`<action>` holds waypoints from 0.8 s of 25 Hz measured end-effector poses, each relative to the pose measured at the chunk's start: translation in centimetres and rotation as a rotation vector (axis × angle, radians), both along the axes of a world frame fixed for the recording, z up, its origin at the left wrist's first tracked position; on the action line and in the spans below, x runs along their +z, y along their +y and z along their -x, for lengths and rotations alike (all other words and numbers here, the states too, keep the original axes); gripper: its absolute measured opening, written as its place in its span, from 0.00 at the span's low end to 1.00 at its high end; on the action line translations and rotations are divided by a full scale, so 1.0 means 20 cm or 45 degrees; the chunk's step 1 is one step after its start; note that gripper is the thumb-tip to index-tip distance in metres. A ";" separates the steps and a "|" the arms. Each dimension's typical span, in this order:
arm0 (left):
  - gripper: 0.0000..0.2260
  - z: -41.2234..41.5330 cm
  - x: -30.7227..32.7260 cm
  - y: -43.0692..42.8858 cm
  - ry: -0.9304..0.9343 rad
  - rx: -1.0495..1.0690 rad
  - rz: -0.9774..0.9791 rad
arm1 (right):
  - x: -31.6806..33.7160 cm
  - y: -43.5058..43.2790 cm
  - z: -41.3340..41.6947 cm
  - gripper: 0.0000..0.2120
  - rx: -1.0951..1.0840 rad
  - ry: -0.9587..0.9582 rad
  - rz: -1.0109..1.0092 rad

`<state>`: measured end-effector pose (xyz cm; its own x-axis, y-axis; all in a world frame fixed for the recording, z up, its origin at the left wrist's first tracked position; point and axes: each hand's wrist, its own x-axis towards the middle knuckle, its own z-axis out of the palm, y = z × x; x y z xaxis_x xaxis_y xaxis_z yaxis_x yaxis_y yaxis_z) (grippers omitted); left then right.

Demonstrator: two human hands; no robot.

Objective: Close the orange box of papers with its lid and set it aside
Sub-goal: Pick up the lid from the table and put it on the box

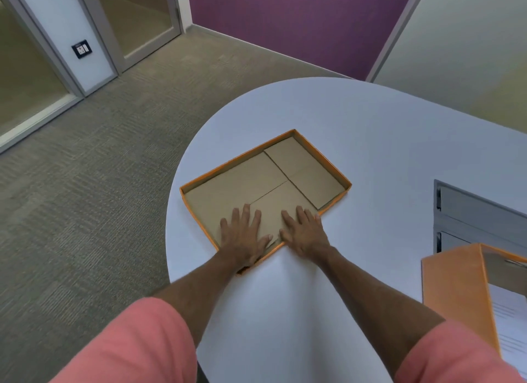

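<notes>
I am resting both hands flat on the lid (265,188), which is lying upside down on the white desk (370,143) with its brown cardboard inside facing up and its orange rim standing around it. My left hand (245,237) is spread, palm down, fingers fanned across the near corner of the lid's floor. My right hand (306,234) is spread too, palm down, its fingers on the cardboard and its heel crossing the near rim onto the desk. Neither is gripping anything; both are only pressing

The orange box (459,291) with the papers (510,325) inside is sitting well apart, at my right near the desk edge, open, and partly cut off by the view

As I judge it, the step in hand is taking up the lid, so I am needing a real hold instead of flat palms. I should be sliding my hands outward to two opposite rims, thumbs inside, fingers under the outer wall, since the lid is wide and shallow and will probably flex if I am lifting it by one corner. Then I should be turning it over in the air, orange side up, carrying it across to the box, and squaring the corners before pressing down. The lid's left corner is lying close to the rounded desk edge, so I should be lifting rather than dragging it that way
</notes>
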<state>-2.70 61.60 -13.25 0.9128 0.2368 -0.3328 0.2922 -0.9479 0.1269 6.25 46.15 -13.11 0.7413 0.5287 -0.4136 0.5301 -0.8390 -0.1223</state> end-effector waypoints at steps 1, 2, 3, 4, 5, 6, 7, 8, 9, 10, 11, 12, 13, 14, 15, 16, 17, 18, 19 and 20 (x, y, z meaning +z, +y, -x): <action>0.33 0.01 0.00 -0.06 -0.019 -0.017 -0.041 | 0.01 -0.06 -0.02 0.29 0.047 0.000 0.032; 0.33 0.02 0.01 -0.11 -0.036 -0.038 -0.069 | 0.02 -0.12 -0.05 0.29 0.094 0.000 0.068; 0.33 0.03 0.01 -0.16 -0.047 -0.058 -0.084 | 0.03 -0.17 -0.07 0.29 0.136 -0.001 0.105; 0.33 0.03 0.01 -0.20 -0.058 -0.078 -0.091 | 0.05 -0.21 -0.09 0.29 0.170 0.000 0.140; 0.32 0.03 0.01 -0.22 -0.074 -0.098 -0.092 | 0.06 -0.24 -0.10 0.29 0.197 0.002 0.169; 0.31 0.03 0.02 -0.24 -0.102 -0.119 -0.088 | 0.07 -0.26 -0.11 0.30 0.217 0.006 0.191; 0.30 0.02 0.03 -0.23 -0.139 -0.142 -0.078 | 0.09 -0.27 -0.12 0.30 0.229 0.014 0.204; 0.29 0.00 0.04 -0.22 -0.176 -0.162 -0.061 | 0.10 -0.28 -0.12 0.30 0.224 0.025 0.202; 0.29 -0.02 0.05 -0.18 -0.203 -0.169 -0.035 | 0.11 -0.28 -0.11 0.31 0.196 0.032 0.177; 0.30 -0.05 0.06 -0.13 -0.211 -0.158 -0.006 | 0.12 -0.27 -0.10 0.31 0.145 0.020 0.125; 0.32 -0.09 0.07 -0.06 -0.201 -0.135 0.019 | 0.12 -0.26 -0.09 0.31 0.072 -0.018 0.048; 0.34 -0.13 0.08 0.02 -0.182 -0.100 0.037 | 0.12 -0.25 -0.08 0.31 -0.021 -0.066 -0.045; 0.35 -0.16 0.09 0.09 -0.163 -0.051 0.058 | 0.12 -0.24 -0.07 0.32 -0.136 -0.097 -0.142; 0.36 -0.20 0.10 0.17 -0.143 0.013 0.093 | 0.12 -0.22 -0.06 0.32 -0.274 -0.090 -0.232; 0.38 -0.23 0.11 0.23 -0.113 0.086 0.136 | 0.12 -0.21 -0.05 0.34 -0.425 -0.053 -0.305; 0.40 -0.26 0.11 0.29 -0.072 0.154 0.175 | 0.12 -0.19 -0.05 0.36 -0.577 -0.003 -0.353; 0.42 -0.28 0.10 0.33 -0.025 0.207 0.207 | 0.12 -0.18 -0.05 0.37 -0.708 0.043 -0.377; 0.44 -0.30 0.10 0.35 0.020 0.244 0.233 | 0.12 -0.16 -0.05 0.37 -0.816 0.076 -0.385; 0.45 -0.31 0.09 0.36 0.054 0.272 0.265 | 0.11 -0.15 -0.05 0.37 -0.910 0.105 -0.389; 0.44 -0.33 0.09 0.36 0.066 0.306 0.315 | 0.11 -0.14 -0.05 0.36 -1.001 0.142 -0.407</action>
